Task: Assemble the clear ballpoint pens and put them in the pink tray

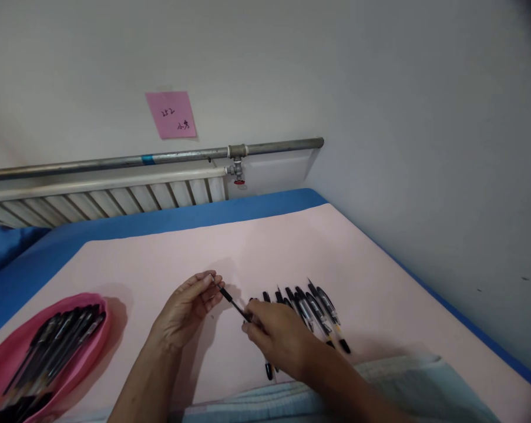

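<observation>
A slim pen (231, 298) with a black grip slants between my two hands above the pink sheet. My left hand (190, 308) pinches its tip end between thumb and fingers. Around the other end of the pen, my right hand (281, 338) has its fingers closed. Just beyond my right hand lie several black and clear pens (312, 308), side by side, some with bare tips and some with loose caps beside them. My right hand and forearm hide part of that group.
At the left stands a pink basket (104, 335) holding several pens (67, 335). The pink sheet (195, 247) lies over a blue cover (160, 220). Behind are a radiator (137, 194), a metal pipe (186, 155) and a pink note (172, 116) on the wall. Light blue cloth (406, 376) is nearest me.
</observation>
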`<state>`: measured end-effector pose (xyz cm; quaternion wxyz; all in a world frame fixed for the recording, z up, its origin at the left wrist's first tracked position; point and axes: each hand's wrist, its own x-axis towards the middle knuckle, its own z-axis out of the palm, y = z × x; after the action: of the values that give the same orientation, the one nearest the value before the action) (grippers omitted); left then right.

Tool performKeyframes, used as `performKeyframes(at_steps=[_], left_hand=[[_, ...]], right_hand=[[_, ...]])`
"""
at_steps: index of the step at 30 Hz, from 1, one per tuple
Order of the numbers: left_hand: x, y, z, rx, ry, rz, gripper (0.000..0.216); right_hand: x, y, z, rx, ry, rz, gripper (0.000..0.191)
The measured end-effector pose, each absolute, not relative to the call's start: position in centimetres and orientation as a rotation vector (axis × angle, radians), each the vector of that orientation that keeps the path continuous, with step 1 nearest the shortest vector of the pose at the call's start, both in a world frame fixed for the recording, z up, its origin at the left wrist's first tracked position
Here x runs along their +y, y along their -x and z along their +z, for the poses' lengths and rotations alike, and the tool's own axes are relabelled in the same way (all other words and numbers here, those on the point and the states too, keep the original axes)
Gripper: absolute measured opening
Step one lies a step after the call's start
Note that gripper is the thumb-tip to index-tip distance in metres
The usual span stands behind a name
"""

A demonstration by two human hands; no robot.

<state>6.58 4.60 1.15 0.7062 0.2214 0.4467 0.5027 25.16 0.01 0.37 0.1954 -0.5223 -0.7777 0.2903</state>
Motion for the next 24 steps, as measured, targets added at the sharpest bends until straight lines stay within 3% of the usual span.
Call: performKeyframes(at_steps=[16,24], left_hand=[[4.2,-7.7,0.8,1.022,-0.548,1.084,0.008],[4.1,-7.9,0.8,1.001,-0.593,1.053,0.013]], right_hand=[[0.0,-25.1,0.0,-2.133,1.468,0.836,0.008],[-0.1,-25.0,0.4,-2.017,1.404,1.045,0.004]])
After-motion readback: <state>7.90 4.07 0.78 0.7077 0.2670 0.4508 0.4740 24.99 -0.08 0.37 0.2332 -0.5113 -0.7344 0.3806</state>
